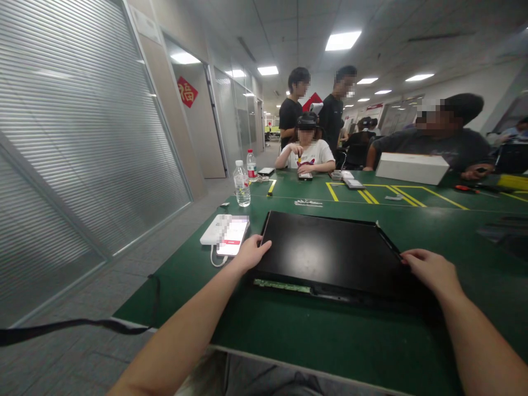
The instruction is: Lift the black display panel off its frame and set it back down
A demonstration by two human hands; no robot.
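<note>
A flat black display panel (325,250) lies on the green table in front of me, seated in a thin black frame (388,239) that shows along its right side. Along the near edge a narrow green circuit board (282,285) is exposed. My left hand (253,253) grips the panel's left edge, thumb on top, the other fingers partly hidden. At the opposite side, my right hand (429,267) pinches the right edge of the frame between thumb and fingers.
Left of the panel lie a lit phone (233,236) and a white power bank (214,230) with a cable. Behind them stand a clear water bottle (241,187) and a red-labelled bottle (251,165). A white box (412,168) and several people are across the green table (487,269).
</note>
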